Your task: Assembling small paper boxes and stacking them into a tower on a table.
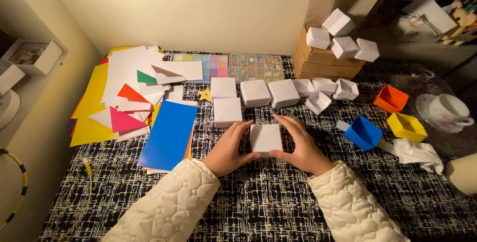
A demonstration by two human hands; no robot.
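Note:
A white folded paper box (266, 139) rests on the patterned black tablecloth (263, 202) in front of me. My left hand (229, 148) presses its left side and my right hand (300, 145) presses its right side, so both hands grip it between them. Just beyond it lie more white paper boxes: one (227, 112) to the upper left, another (223, 88) behind that, and two (255, 93) (283, 93) in the middle row. Both my sleeves are cream and quilted.
A blue paper sheet (169, 135) and a heap of coloured and white sheets (126, 90) lie left. Bead organiser trays (256, 67) line the wall. A cardboard box (318, 60) topped with white paper boxes stands back right. Blue (363, 132), orange (391, 98) and yellow (406, 126) open boxes, crumpled paper (419, 153) and a cup (449, 109) sit right.

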